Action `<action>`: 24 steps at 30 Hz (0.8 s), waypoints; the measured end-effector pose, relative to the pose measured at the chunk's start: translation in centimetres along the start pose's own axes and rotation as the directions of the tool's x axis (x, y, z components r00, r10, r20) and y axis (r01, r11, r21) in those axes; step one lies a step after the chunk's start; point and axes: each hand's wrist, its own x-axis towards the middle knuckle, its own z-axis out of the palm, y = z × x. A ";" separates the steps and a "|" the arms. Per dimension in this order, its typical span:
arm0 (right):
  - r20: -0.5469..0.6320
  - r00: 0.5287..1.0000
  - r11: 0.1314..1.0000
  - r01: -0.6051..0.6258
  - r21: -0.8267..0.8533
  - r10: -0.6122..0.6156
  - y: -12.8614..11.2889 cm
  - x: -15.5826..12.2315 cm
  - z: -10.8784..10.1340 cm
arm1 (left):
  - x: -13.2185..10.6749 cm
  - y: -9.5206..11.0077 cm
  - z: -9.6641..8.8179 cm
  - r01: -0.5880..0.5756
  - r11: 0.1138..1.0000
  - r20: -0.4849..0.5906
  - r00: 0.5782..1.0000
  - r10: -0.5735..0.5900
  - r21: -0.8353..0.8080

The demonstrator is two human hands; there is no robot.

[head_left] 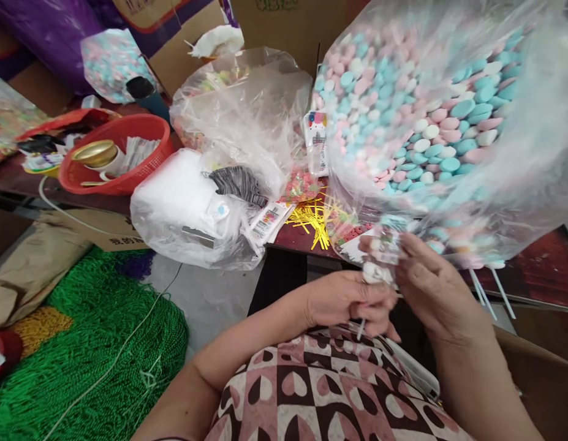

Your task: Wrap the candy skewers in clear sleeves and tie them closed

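Observation:
In front of my chest, my left hand (352, 300) is closed round a white stick (361, 329) that pokes out below the fingers. Just above it shows a whitish, lollipop-like bundle (378, 274), partly blurred. My right hand (442, 291) pinches a small clear plastic bag (385, 245) directly over that bundle; its contents are too blurred to name. Both hands nearly touch. Beyond them, a big clear bag of pink, blue and white candies (421, 122) leans over the table. Yellow twist ties (311, 220) lie left of the hands, near printed cards (271, 222).
White lollipop sticks (499, 291) jut over the table edge on the right. A plastic bag of white material (173, 202) sits left of the ties, with a red basket (152, 153) behind. Green cord (118, 312) is heaped below left. Boxes stand at the back.

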 end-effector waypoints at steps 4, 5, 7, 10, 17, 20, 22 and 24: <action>0.101 0.993 0.995 -0.066 0.073 0.058 0.7 0.4 2.5 | -0.3 0.0 0.2 0.023 0.976 0.005 1.000 -0.025 0.216; 0.014 1.000 0.996 0.008 0.088 -0.009 1.1 0.5 3.2 | -0.4 0.2 0.2 0.007 0.922 -0.127 0.991 0.046 0.388; -0.192 0.969 0.980 0.175 0.093 -0.155 1.8 0.8 4.2 | -0.7 0.7 -0.1 0.085 0.682 -0.367 0.887 0.281 0.726; -0.306 0.921 0.964 0.264 0.041 -0.239 2.1 1.2 4.5 | -1.2 1.0 -0.8 0.182 0.467 -0.416 0.779 0.469 0.866; -0.022 0.990 0.989 0.143 0.034 -0.142 0.6 2.3 3.2 | -2.1 0.9 -1.2 -0.150 0.872 -0.175 0.951 0.257 0.465; -0.120 0.956 0.964 0.265 -0.029 -0.266 1.3 3.9 4.5 | -2.8 1.4 -1.4 -0.072 0.641 -0.420 0.700 0.578 0.764; -0.043 0.951 0.941 0.297 -0.160 -0.307 1.7 5.2 5.5 | -3.5 1.8 -2.2 -0.009 0.564 -0.465 0.557 0.688 0.825; 0.112 0.941 0.852 0.338 -0.400 -0.320 1.9 6.6 6.3 | -4.5 2.3 -3.3 -0.097 0.637 -0.506 0.521 0.687 0.765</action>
